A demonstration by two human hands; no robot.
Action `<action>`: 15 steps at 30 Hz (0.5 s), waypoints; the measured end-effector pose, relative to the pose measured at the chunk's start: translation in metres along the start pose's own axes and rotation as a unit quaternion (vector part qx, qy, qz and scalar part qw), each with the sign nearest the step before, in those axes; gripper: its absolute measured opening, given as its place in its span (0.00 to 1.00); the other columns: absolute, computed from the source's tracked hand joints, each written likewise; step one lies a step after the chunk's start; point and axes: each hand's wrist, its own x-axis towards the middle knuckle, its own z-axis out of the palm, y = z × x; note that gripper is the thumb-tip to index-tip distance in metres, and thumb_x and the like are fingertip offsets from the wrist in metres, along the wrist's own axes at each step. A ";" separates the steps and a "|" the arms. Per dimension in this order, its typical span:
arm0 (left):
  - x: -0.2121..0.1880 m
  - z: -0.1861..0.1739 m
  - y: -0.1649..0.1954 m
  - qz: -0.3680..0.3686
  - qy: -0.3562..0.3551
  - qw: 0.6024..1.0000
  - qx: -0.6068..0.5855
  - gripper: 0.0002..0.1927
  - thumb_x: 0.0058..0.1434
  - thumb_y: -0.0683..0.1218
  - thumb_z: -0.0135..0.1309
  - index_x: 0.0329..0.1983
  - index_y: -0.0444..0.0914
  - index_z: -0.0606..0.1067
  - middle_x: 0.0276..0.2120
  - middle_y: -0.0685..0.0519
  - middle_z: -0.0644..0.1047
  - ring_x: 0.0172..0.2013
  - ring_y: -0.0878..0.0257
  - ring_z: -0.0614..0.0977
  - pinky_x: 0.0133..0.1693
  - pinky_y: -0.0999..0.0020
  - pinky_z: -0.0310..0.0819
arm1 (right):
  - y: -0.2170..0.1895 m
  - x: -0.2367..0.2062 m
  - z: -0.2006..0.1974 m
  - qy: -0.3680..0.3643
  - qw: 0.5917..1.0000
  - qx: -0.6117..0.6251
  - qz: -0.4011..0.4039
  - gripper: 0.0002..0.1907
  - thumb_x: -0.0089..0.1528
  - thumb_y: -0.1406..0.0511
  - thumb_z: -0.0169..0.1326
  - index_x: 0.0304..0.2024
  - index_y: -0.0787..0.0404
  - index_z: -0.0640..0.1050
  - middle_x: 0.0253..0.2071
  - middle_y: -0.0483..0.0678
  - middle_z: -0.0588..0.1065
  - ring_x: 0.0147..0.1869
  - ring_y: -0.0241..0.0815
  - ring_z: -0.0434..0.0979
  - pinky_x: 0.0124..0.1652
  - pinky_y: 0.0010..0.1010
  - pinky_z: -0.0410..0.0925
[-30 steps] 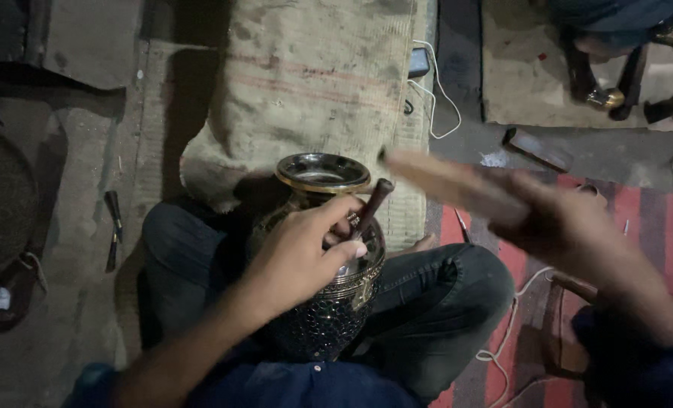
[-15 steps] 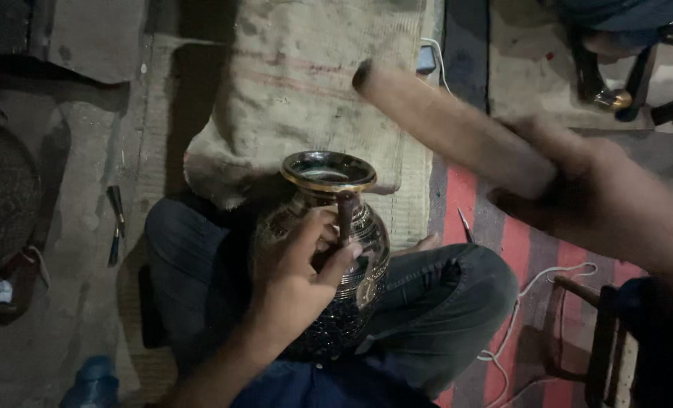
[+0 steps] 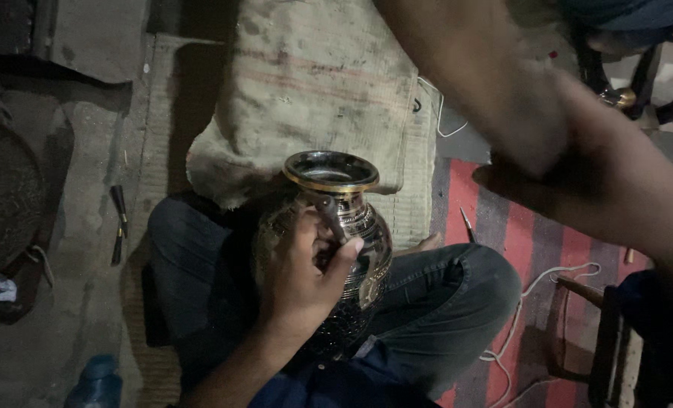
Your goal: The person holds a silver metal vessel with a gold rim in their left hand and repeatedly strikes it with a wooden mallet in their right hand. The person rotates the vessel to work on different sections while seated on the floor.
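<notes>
Item: dark metal vase (image 3: 336,227), engraved body, gold-edged rim, open mouth upward. It stood tilted in my lap between my crossed legs in dark trousers (image 3: 442,295); its lower body was hidden behind my left hand and forearm.

My left hand (image 3: 306,276) was closed around a slim chisel-like tool (image 3: 330,215) pressed to the vase's shoulder just below the rim. Only the tool's upper end showed; its tip was covered by my fingers.

My right hand (image 3: 578,151) was raised close to the camera, a large motion blur across the upper right. I could not tell whether it was open or gripping anything; its outline merged with the forearm.

Behind the vase: a pale, stained sack cushion (image 3: 314,83), touching the vase's far side. Right of my knee: a red striped mat (image 3: 503,242) with a white cord (image 3: 548,283) trailing over it. Left, on the concrete floor (image 3: 80,227): two small dark tools (image 3: 117,223), hard to make out. Bottom left: a blue bottle cap (image 3: 98,381), cut off by the edge.
</notes>
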 end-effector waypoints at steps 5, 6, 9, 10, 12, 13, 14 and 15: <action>0.002 -0.001 0.005 0.104 0.024 0.993 0.043 0.16 0.63 0.43 0.62 0.50 0.35 0.71 0.36 0.51 0.82 0.38 0.64 0.88 0.39 0.69 0.83 | 0.004 0.007 -0.003 -0.110 0.957 -0.269 0.012 0.29 0.63 0.62 0.58 0.66 0.49 0.67 0.54 0.47 0.78 0.52 0.40 0.82 0.50 0.33 0.77; 0.003 -0.001 0.006 0.116 0.022 0.992 0.039 0.17 0.63 0.42 0.62 0.52 0.35 0.71 0.36 0.51 0.82 0.37 0.63 0.88 0.38 0.69 0.83 | 0.007 0.007 -0.005 -0.036 0.991 -0.103 -0.074 0.29 0.59 0.65 0.60 0.63 0.57 0.70 0.51 0.50 0.79 0.54 0.41 0.81 0.50 0.34 0.76; 0.011 -0.002 0.009 0.039 -0.003 0.996 0.081 0.21 0.58 0.42 0.64 0.52 0.36 0.71 0.36 0.51 0.84 0.38 0.61 0.88 0.39 0.67 0.83 | 0.019 0.007 -0.008 -0.193 0.813 -0.527 0.155 0.25 0.70 0.55 0.53 0.70 0.34 0.66 0.52 0.39 0.79 0.43 0.38 0.85 0.41 0.33 0.79; 0.013 -0.002 0.010 0.055 -0.003 0.995 0.082 0.22 0.57 0.43 0.64 0.53 0.36 0.71 0.35 0.51 0.84 0.38 0.61 0.88 0.38 0.67 0.83 | 0.023 0.006 -0.009 -0.162 0.907 -0.379 0.085 0.26 0.67 0.57 0.55 0.68 0.40 0.67 0.51 0.41 0.79 0.46 0.39 0.84 0.43 0.32 0.77; 0.015 -0.002 0.013 0.082 -0.002 0.993 0.082 0.25 0.56 0.44 0.64 0.56 0.36 0.70 0.34 0.51 0.83 0.36 0.60 0.88 0.38 0.66 0.83 | 0.030 0.004 -0.008 -0.079 0.994 -0.047 -0.062 0.28 0.61 0.60 0.58 0.63 0.52 0.69 0.49 0.46 0.80 0.52 0.41 0.84 0.49 0.33 0.73; 0.016 -0.003 0.015 0.053 -0.015 0.995 0.087 0.24 0.57 0.44 0.64 0.55 0.37 0.70 0.34 0.51 0.84 0.36 0.60 0.88 0.37 0.66 0.83 | 0.033 0.003 -0.007 -0.108 0.974 -0.197 0.005 0.29 0.62 0.58 0.58 0.65 0.48 0.69 0.51 0.44 0.79 0.52 0.41 0.83 0.51 0.33 0.74; 0.018 -0.005 0.016 0.025 -0.028 0.995 0.091 0.23 0.58 0.45 0.63 0.54 0.38 0.71 0.34 0.51 0.84 0.36 0.61 0.89 0.37 0.66 0.83 | 0.035 0.001 -0.004 -0.131 0.928 -0.341 0.073 0.30 0.63 0.57 0.59 0.67 0.43 0.68 0.54 0.42 0.79 0.52 0.40 0.83 0.52 0.33 0.75; 0.019 -0.006 0.017 -0.003 -0.043 0.994 0.096 0.22 0.58 0.45 0.63 0.54 0.38 0.71 0.34 0.52 0.84 0.36 0.61 0.89 0.37 0.66 0.84 | 0.036 0.000 -0.003 -0.149 0.856 -0.476 0.140 0.31 0.64 0.56 0.60 0.69 0.38 0.68 0.56 0.41 0.79 0.52 0.40 0.83 0.53 0.33 0.75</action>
